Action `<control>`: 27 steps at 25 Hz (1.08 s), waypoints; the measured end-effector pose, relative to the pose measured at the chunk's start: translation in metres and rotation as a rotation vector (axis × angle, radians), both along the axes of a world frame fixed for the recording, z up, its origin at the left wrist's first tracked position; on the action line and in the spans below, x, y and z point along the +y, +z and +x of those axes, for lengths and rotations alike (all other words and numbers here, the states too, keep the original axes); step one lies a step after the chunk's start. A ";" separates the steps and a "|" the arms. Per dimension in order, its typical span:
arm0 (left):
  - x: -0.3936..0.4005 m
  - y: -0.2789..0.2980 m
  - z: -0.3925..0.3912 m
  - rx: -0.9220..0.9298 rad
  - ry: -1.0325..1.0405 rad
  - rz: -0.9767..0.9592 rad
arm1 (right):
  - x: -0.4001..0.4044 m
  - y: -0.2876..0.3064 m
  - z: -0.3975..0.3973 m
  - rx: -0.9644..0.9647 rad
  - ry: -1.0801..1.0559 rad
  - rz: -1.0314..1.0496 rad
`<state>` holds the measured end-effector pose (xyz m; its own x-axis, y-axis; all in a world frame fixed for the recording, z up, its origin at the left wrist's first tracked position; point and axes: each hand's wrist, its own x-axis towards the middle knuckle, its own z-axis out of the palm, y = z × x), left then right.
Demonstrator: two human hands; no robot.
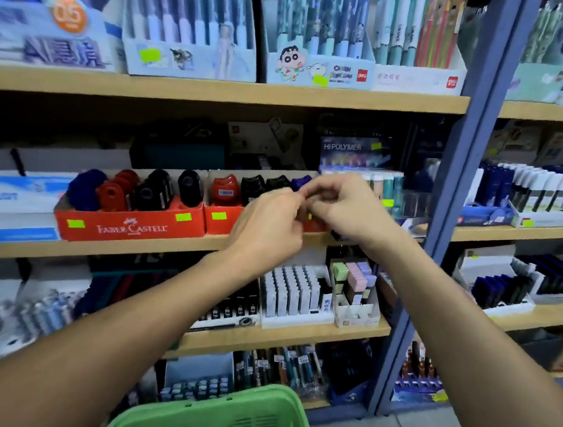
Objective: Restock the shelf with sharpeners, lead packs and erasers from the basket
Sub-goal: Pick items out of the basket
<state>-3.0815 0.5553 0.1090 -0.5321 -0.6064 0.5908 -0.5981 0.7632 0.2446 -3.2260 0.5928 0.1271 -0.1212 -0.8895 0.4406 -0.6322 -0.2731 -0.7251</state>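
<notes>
Head view | sharpeners (158,189) stand in red trays (127,226) on middle shelf (132,247): light, hard, smooth plastic, so take one by its flat sides | your left hand (267,225) and right hand (342,205) meet with curled fingers; what they pinch is hidden | basket (219,417) below.

1. Bright, even light comes from overhead; the wooden shelf boards (216,90) are well lit.
2. The recess under the upper board lies in deep shadow.
3. The top left corner is smeared with blur.
4. Wide-angle distortion tilts the blue upright (462,182).
5. Fine print reads soft.
</notes>
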 end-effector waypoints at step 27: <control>0.036 -0.481 0.170 -0.539 0.134 1.221 | 0.043 -0.500 0.149 0.912 0.518 0.517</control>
<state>-2.9113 0.5917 -0.3715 -0.4214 -0.6569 -0.6253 -0.8872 0.1558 0.4342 -3.0766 0.6358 -0.3728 0.4829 -0.8386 -0.2520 -0.8754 -0.4559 -0.1605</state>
